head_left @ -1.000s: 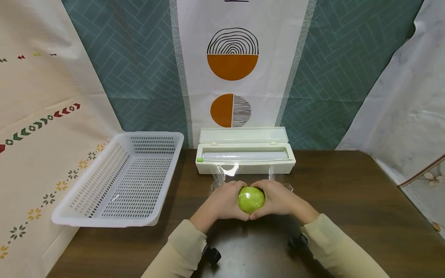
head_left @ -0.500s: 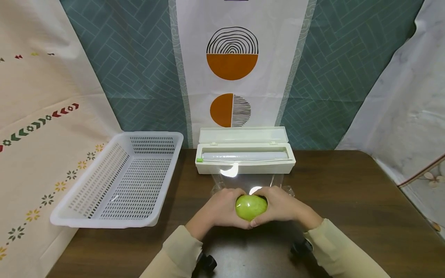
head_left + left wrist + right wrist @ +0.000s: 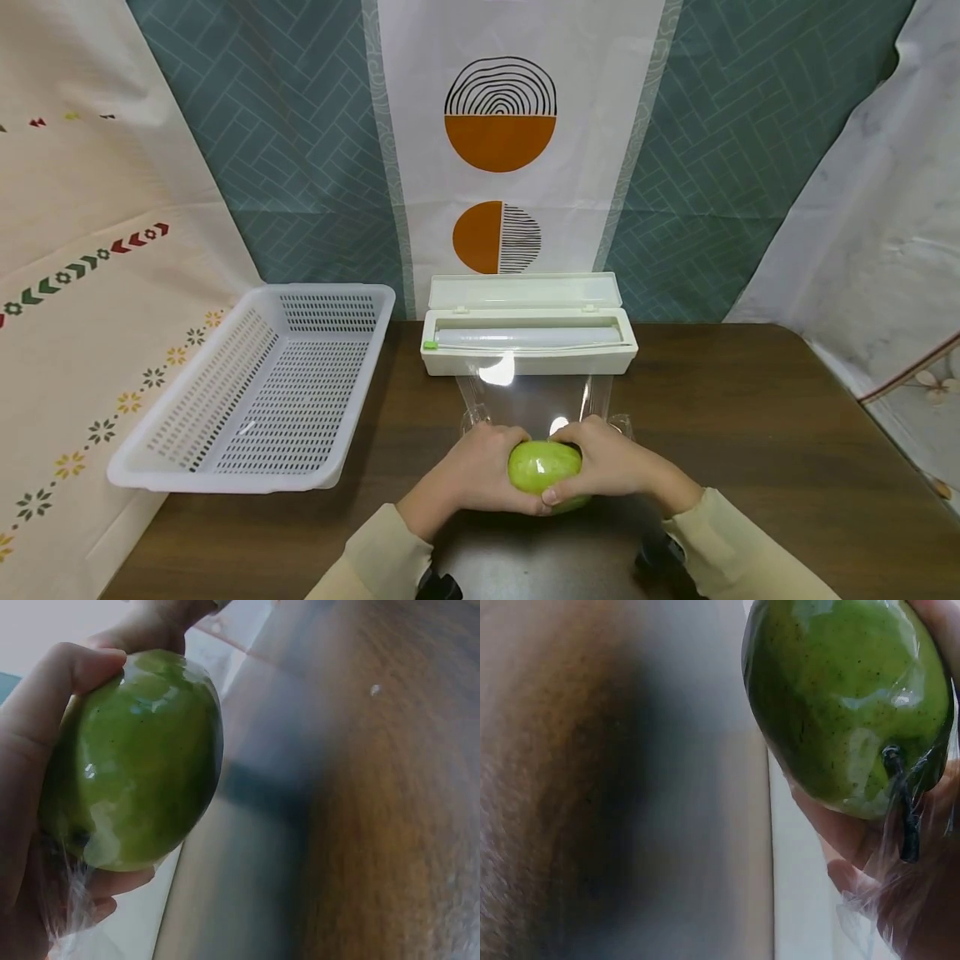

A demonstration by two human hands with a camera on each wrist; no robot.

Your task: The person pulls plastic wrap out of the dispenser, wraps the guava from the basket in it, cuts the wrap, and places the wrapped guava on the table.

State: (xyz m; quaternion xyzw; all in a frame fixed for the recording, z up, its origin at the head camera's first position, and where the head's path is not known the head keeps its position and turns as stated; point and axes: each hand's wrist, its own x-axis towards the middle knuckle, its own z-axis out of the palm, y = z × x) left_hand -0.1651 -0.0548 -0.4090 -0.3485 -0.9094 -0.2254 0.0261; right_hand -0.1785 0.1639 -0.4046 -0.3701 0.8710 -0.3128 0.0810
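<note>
Between both hands is a green pear (image 3: 543, 467) with clear cling film over its skin. My left hand (image 3: 487, 471) grips its left side and my right hand (image 3: 615, 467) its right side. The thumb tips meet at the front in the head view. A dark stem shows in the right wrist view, where the pear (image 3: 847, 697) has film bunched near the stem. In the left wrist view the pear (image 3: 142, 757) is glossy under its wrap. A sheet of cling film (image 3: 536, 398) runs from the white dispenser (image 3: 528, 362) to the hands.
The dispenser's lid (image 3: 525, 292) is raised, with a film roll (image 3: 528, 337) inside and a green slider (image 3: 430, 345) at its left end. On the left stands a white perforated plastic basket (image 3: 300, 400). All sit on a dark wooden table (image 3: 750, 433).
Both hands have drawn the pear toward the body, away from the dispenser. A longer stretch of film now shows between them. The pear has rolled a little in the hands.
</note>
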